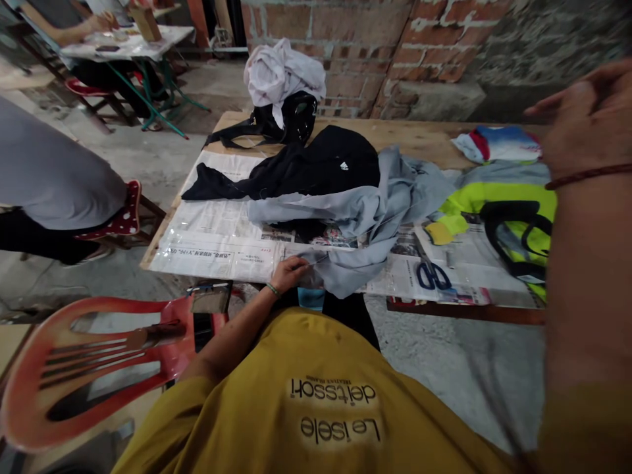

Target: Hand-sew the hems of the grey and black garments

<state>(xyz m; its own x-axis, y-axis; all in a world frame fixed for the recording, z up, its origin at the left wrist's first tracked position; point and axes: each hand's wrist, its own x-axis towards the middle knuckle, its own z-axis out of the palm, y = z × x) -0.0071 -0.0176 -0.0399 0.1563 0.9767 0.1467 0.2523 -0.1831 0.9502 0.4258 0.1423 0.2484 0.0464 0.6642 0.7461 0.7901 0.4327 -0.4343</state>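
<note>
My left hand (290, 273) is at the table's front edge, thumb and fingers pinched on the edge of a grey and black garment (345, 266). The garment lies bunched across the newspaper, with a small white logo on its black part. A thin pale line like thread runs over the grey cloth to the right of this hand. My right hand (595, 122) is raised high at the right edge, close to the camera and away from the garment. Its fingers are bent together, and what they hold, if anything, cannot be made out. Dark blue-handled scissors (432, 275) lie right of the garment.
Newspaper (197, 253) covers the wooden table (409, 135). A black bag (299, 118) with pale cloth (281, 72) stands behind. A yellow-green garment (474, 197) lies right. A red plastic chair (93, 303) stands left. People sit on stools at left and at a far table.
</note>
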